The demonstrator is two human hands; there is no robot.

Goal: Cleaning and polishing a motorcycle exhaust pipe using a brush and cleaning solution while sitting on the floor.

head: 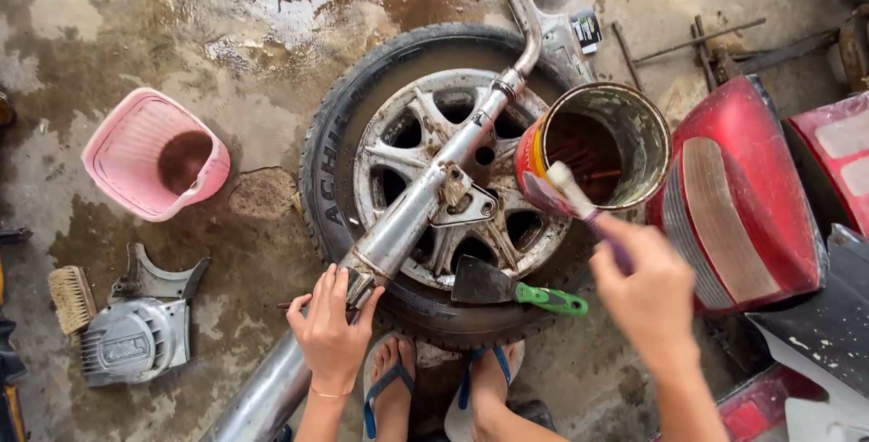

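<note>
A long metal exhaust pipe lies diagonally across a car wheel on the wet concrete floor. My left hand grips the pipe near its lower end, at the tyre's near edge. My right hand holds a purple-handled toothbrush, its bristles against the rim of a rusty metal can that rests on the tyre's right side. A scraper with a green handle lies on the tyre between my hands.
A pink plastic basket sits at the left. Below it lie a grey engine cover and a scrub brush. Red motorcycle body panels crowd the right. Metal rods lie at the top right. My feet in blue sandals are below the tyre.
</note>
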